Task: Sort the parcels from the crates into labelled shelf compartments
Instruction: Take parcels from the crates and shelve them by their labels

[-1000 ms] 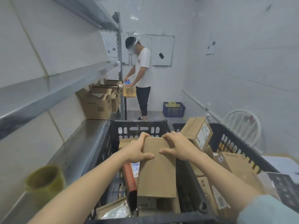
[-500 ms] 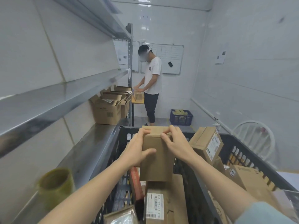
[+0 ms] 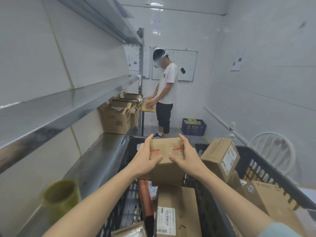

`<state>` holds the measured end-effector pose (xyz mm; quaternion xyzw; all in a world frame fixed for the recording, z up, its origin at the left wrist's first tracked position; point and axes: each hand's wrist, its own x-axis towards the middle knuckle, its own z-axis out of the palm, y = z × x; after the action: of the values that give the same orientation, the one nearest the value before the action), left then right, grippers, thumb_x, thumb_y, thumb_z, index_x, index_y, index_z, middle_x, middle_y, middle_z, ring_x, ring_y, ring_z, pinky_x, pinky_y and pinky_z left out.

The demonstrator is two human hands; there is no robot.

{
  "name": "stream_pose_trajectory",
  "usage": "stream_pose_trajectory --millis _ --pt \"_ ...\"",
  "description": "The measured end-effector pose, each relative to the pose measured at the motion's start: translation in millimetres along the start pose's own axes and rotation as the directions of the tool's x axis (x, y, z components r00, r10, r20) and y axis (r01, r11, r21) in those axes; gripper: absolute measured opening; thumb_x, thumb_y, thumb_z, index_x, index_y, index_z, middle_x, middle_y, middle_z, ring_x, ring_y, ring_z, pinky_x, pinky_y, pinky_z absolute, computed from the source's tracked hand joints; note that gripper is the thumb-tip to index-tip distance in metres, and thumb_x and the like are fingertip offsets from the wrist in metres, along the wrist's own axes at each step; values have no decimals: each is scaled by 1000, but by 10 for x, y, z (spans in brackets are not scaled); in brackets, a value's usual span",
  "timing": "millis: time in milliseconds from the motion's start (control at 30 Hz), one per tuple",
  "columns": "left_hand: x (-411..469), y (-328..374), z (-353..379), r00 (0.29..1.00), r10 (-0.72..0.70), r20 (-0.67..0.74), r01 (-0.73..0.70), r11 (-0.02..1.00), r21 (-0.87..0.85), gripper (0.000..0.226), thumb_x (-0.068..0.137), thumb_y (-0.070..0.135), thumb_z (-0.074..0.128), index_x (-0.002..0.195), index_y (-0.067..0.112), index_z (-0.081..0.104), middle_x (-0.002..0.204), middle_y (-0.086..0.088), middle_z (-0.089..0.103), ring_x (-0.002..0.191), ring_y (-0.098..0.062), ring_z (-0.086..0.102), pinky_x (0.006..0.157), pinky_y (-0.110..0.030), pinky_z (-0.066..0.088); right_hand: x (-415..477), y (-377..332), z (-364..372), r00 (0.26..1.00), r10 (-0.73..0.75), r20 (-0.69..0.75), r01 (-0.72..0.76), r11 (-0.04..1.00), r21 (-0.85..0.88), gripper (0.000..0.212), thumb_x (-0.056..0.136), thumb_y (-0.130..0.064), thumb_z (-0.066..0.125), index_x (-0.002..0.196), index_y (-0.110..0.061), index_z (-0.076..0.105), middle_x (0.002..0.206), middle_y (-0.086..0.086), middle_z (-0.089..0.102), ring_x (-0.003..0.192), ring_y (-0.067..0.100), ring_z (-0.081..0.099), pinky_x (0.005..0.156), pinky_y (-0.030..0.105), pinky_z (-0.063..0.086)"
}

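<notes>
Two hands on one parcel: my left hand [image 3: 145, 159] and right hand [image 3: 186, 156] grip a small brown box [image 3: 166, 161] from either side, fingers curled over its far edge and thumbs on the near face. I hold it just above the left black crate [image 3: 126, 202]. Two red printed strips under clear tape on its top, unreadable. Inside that crate, under the box, a larger carton [image 3: 181, 199] with a white barcode label [image 3: 163, 221], code too smeared to trust. Right of the crate, a second black crate [image 3: 256, 166] holds a tilted carton [image 3: 220, 158] with a white shipping label. Left of the crate, a yellowish tape roll [image 3: 59, 194] on the steel shelf [image 3: 95, 163]. Beyond the crate, another person [image 3: 165, 93], dark "M" on a white shirt.
</notes>
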<state>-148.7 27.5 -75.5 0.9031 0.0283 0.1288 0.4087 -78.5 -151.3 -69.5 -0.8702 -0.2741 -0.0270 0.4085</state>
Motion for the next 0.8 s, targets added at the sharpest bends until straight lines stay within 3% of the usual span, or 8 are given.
stream_pose_trajectory --millis 100,167,233,333,467,633,733,800 --pt "9 -37 -36 998 -36 58 34 999 37 102 86 37 69 154 34 -8 147 -2 22 123 -18 41 102 -30 37 -54 -29 -37 998 -7 65 10 999 -47 100 81 -33 73 151 -33 2 143 1 24 126 19 41 104 28 36" --pt "-17 -52 -39 998 -22 64 17 997 69 101 81 34 74 154 31 5 142 -2 28 115 -16 43 97 -27 42 -106 -23 -45 997 -5 77 15 992 -125 100 79 -34 75 151 -32 7 135 2 23 118 17 44 99 22 37" --pt "-42 -72 -26 999 -12 38 9 998 63 87 74 31 80 142 31 25 132 -2 42 108 -14 50 91 -28 49 -143 10 -13 998 -11 55 19 989 -144 93 75 -35 79 146 -32 19 127 0 27 112 13 43 96 22 38" --pt "-82 -126 10 998 -40 42 39 999 23 73 68 30 84 120 31 33 118 0 53 99 -12 59 80 -27 57 -153 98 54 998 -19 56 24 996 -85 78 68 -37 82 127 -35 31 122 -5 41 111 12 50 94 26 48" --pt "-141 -94 61 995 -93 21 94 994 -57 48 84 47 70 114 26 39 117 2 57 96 -9 57 63 -13 42 -184 107 87 997 27 74 -29 999 16 55 76 -48 75 111 -27 37 114 -9 52 104 8 55 83 21 47" --pt "-142 -56 122 981 -173 -86 169 984 -51 21 100 37 50 95 17 47 106 -2 60 94 -14 53 67 -24 36 -188 131 183 995 94 -28 -96 995 -42 26 90 -45 59 91 -23 44 104 -6 54 97 11 53 77 26 47" --pt "-126 -93 120 981 -178 -74 176 984 -41 17 96 28 57 104 14 49 106 0 56 96 -16 51 76 -27 36 -196 130 179 997 80 -17 -80 996 -41 27 89 -32 64 103 -19 45 111 -1 50 99 11 49 76 19 42" --pt "-115 -102 123 984 -172 -45 170 985 -36 28 94 24 61 118 18 47 117 -1 53 102 -16 51 82 -26 37 -201 128 176 995 95 21 -94 995 -19 46 85 -30 68 123 -19 43 122 0 45 108 11 49 88 23 46"
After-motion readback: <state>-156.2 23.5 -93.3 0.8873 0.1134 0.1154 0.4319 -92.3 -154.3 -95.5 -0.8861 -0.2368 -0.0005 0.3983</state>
